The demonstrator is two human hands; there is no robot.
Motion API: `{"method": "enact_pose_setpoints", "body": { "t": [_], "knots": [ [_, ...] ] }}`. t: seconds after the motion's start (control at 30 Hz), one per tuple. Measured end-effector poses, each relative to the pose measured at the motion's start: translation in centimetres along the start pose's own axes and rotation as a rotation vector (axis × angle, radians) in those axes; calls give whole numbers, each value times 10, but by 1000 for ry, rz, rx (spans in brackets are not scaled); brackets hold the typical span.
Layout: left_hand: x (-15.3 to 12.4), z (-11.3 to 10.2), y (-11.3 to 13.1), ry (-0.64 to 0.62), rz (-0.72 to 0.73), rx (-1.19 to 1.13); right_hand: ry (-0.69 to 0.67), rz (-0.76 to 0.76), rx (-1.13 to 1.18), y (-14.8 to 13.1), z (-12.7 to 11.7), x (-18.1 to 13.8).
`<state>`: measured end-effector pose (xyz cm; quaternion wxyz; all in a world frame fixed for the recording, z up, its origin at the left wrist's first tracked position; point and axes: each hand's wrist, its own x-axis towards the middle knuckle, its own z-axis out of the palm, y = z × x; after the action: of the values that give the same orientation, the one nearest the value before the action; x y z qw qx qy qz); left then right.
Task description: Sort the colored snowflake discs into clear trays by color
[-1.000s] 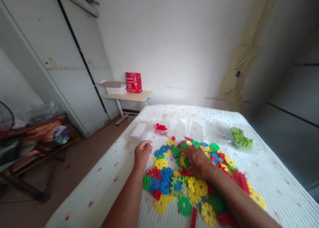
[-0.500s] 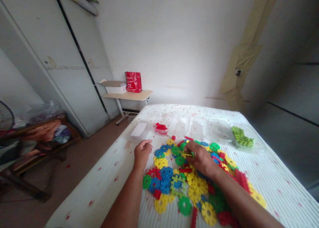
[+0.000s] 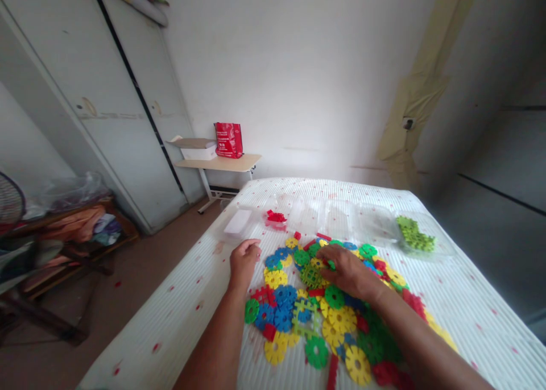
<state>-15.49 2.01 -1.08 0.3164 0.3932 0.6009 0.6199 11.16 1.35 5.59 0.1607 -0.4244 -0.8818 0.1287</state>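
Observation:
My left hand (image 3: 245, 258) hovers at the left side of a heap of plastic building pieces, its fingers loosely bent and apart, holding nothing. My right hand (image 3: 345, 268) reaches over the middle of the heap with thumb and fingers apart. Beside its thumb, a yellow-green lattice piece (image 3: 312, 276) lies over the notched discs; whether the thumb touches it is unclear. Around it are a green notched disc (image 3: 334, 297), a yellow notched disc (image 3: 341, 318) and several blue notched discs (image 3: 284, 316). Another lattice piece (image 3: 305, 322) lies nearer me. My right forearm hides part of the heap.
Clear plastic boxes stand in a row behind the heap: one holds small red pieces (image 3: 276, 216), another yellow-green pieces (image 3: 413, 235). A white block (image 3: 238, 222) sits at the left. Further back, a small table (image 3: 234, 162) bears a red bag (image 3: 228, 140) and a white box (image 3: 198, 151).
The yellow-green lattice piece, seen edge-on at my right fingertips before, now shows its face among the discs. My right fingers have spread, and a green disc shows below them. My left hand stays put.

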Motion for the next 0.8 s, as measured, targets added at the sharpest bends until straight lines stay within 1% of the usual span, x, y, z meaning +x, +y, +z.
{"method": "enact_pose_setpoints", "body": {
  "t": [0.2,0.37,0.57,0.8],
  "knots": [
    [0,0,-2,-5,13,-8,-90,14,-233,-21,15,1],
    [0,0,-2,-2,21,-6,-126,62,-277,-24,17,2],
    [-1,0,-1,7,17,-7,-106,98,-332,-23,18,3],
    [-1,0,-1,7,12,-9,-48,91,-344,-16,25,6]
  ]
}}
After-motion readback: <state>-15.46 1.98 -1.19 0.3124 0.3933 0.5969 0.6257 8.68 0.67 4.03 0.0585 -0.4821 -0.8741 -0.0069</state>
